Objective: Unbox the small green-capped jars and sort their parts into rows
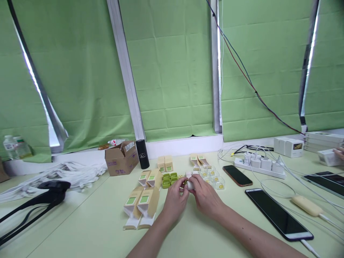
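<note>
Both hands meet over the middle of the table, fingertips close together. My right hand (pixel 206 197) is closed on a small white rounded piece (pixel 190 185). My left hand (pixel 174 201) pinches a small yellow-green part (pixel 185 182) against it; fingers hide most of that part. Just behind the left hand sit small green square cups (pixel 166 183) in a cluster. Clear plastic pieces with yellow centres (pixel 219 183) lie beyond the right hand. To the left, several open kraft-paper boxes (pixel 147 201) with green labels lie in rows, their white flaps towards me.
Two phones (pixel 278 213) (pixel 237 175), a cream power bank (pixel 306 205) and a loaded power strip (pixel 259 167) with cables lie right. Left are a cardboard box (pixel 122 160), a black cylinder (pixel 142 154), white cords (pixel 59 177) and a black strap-like object (pixel 51 195). Another person's hand (pixel 339 153) shows far right.
</note>
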Tool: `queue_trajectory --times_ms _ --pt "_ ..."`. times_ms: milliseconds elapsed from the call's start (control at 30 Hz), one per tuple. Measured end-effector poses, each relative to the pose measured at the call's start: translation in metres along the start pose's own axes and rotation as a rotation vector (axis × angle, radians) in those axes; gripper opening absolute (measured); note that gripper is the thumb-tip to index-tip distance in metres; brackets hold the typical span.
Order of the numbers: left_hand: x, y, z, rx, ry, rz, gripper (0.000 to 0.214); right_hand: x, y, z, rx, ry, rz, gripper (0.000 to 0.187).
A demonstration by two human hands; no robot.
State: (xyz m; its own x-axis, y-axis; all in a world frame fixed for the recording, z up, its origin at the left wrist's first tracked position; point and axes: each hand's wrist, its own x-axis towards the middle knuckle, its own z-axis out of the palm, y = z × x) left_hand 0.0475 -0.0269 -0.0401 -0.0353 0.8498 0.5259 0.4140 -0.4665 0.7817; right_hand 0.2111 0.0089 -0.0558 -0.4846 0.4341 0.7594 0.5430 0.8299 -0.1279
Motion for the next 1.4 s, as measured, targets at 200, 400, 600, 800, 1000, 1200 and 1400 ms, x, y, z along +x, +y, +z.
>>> queue_trajectory --times_ms 200,400,600,800,1000,1200,1400 --pt "-0.001 0.004 -0.006 0.072 -0.024 0.034 0.032 -0.002 0.003 0.001 0.131 0.027 0.059 0.036" --pt "-0.004 0.003 -0.013 0.172 -0.084 0.105 0.044 -0.003 0.01 -0.002 0.215 0.071 0.085 0.033" --pt "0.0 0.0 -0.009 0.137 -0.045 0.045 0.036 -0.001 0.011 -0.001 0.426 0.098 0.153 0.025" --pt "0.0 0.003 -0.008 0.138 -0.029 0.052 0.034 0.001 0.008 -0.001 0.499 0.102 0.228 0.021" --pt "0.0 0.004 -0.008 0.154 -0.026 0.039 0.035 0.0 0.009 0.002 0.549 0.097 0.266 0.021" --pt "0.0 0.003 -0.008 0.147 -0.012 0.03 0.035 -0.001 0.014 0.006 0.606 0.075 0.352 0.022" --pt "0.0 0.002 -0.008 0.139 -0.006 0.041 0.036 0.001 0.014 0.008 0.748 0.076 0.412 0.026"
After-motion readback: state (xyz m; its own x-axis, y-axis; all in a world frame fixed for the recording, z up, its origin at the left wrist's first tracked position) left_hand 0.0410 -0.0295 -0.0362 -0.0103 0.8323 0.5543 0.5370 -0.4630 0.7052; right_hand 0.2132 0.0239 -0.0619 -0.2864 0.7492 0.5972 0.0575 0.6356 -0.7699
